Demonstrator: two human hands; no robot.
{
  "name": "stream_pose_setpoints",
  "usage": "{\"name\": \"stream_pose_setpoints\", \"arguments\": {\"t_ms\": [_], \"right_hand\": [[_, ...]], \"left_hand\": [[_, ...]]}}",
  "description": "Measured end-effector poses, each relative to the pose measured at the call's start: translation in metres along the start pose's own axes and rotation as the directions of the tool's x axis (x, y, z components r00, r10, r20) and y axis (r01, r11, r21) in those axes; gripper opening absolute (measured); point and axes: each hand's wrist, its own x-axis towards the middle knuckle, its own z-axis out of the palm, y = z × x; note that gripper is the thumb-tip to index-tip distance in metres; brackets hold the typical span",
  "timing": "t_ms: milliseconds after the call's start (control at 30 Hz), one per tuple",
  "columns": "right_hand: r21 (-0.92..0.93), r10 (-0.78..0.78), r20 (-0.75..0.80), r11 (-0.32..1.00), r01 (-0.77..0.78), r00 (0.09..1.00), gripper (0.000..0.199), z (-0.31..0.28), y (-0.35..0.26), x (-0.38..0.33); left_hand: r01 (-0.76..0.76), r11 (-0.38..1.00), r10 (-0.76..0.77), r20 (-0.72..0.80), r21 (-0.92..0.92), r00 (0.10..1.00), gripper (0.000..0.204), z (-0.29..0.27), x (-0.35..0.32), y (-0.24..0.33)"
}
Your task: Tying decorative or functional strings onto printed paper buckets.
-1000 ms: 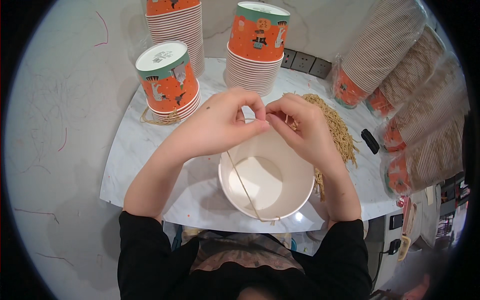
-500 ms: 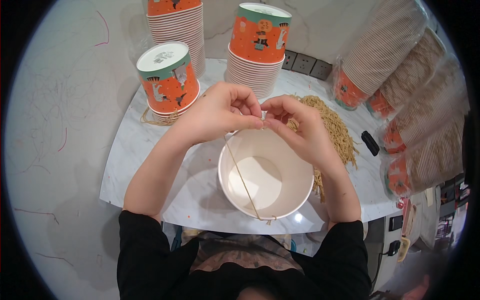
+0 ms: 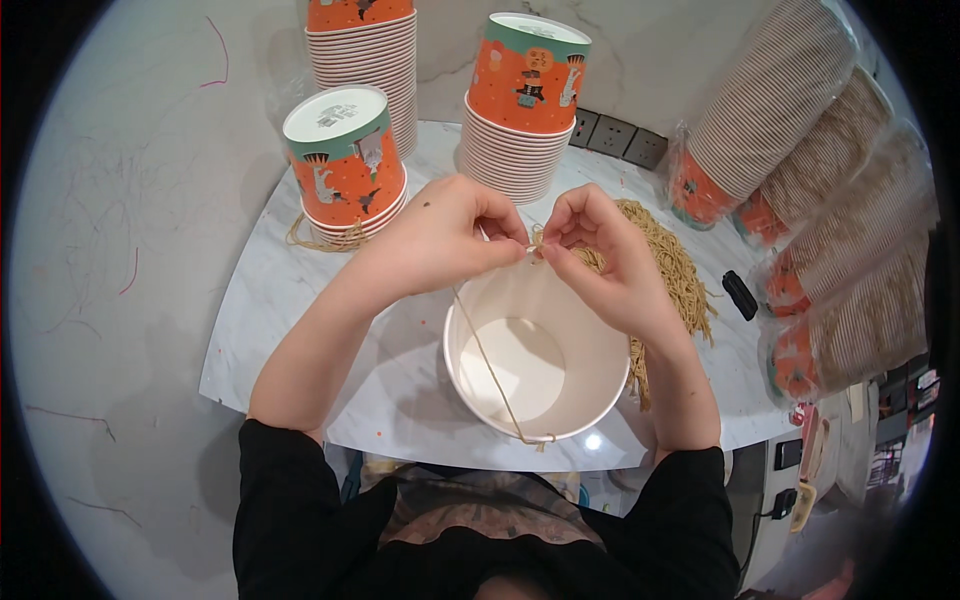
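Now both hands, left hand and right hand, have risen slightly over the far rim of the white paper tub, near the surface's front edge, each grip pinching the tan string, drawn tauter for knotting.

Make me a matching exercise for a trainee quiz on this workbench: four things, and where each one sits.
Things:
1. white paper bucket
2. pile of tan strings
3. bagged cup stacks
4. small black object

Places:
A. lying on their sides at far right
B. under both hands
C. on the marble, right of the strings
D. behind the right wrist

Pairs: 1-B, 2-D, 3-A, 4-C
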Motion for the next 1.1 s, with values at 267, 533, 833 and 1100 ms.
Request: {"name": "stream_pose_setpoints", "arguments": {"t_ms": [267, 533, 833, 1100], "right_hand": [[-0.192, -0.137, 0.024, 0.972, 0.139, 0.99, 0.009, 0.002, -0.009, 0.0], [-0.351, -0.193, -0.052, 0.922, 0.163, 0.98, 0.019, 0.01, -0.019, -0.002], [-0.53, -0.251, -0.092, 0.831, 0.166, 0.964, 0.024, 0.014, -0.01, -0.006], [-0.581, -0.293, -0.083, 0.79, 0.193, 0.952, 0.019, 0.017, -0.013, -0.007]], "left_hand": [[0.117, 0.936, -0.109, 0.044, -0.331, 0.993, 0.015, 0.002, 0.002, 0.005], [0.14, 0.881, -0.124, 0.066, -0.452, 0.99, 0.018, 0.01, 0.01, -0.004], [0.156, 0.878, -0.143, 0.065, -0.452, 0.988, 0.018, 0.017, 0.013, -0.008], [0.191, 0.855, -0.173, 0.083, -0.483, 0.981, 0.015, 0.017, 0.011, -0.005]]}}
